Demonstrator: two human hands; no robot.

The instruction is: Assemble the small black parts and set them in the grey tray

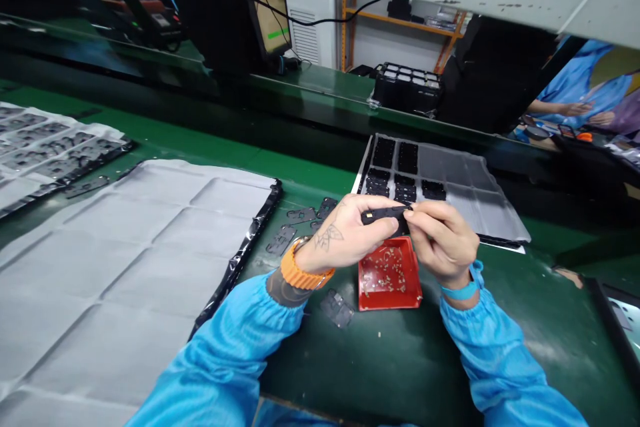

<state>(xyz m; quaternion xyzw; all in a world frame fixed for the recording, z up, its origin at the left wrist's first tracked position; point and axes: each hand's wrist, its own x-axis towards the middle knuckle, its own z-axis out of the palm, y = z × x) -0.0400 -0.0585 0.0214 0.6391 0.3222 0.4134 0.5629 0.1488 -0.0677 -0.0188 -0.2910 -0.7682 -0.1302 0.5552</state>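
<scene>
My left hand [345, 233] and my right hand [443, 237] meet above a small red tray [367, 297] of tiny metal bits. Both pinch one small black flat part [385, 213], the left at its left end, the right at its right end. An orange watch strap sits on my left wrist, a blue band on my right. Several flat grey parts [300, 217] lie on the green table left of my hands, and another grey part [337, 309] lies just left of the red tray.
A grey tray [465, 177] holding black parts stands behind my hands. A large white sheet [125, 260] over a black-edged tray fills the left. Another tray of parts [45, 147] lies far left. A monitor [273, 13] and a black crate [407, 87] stand behind. Another person's blue sleeve [580, 87] shows at right.
</scene>
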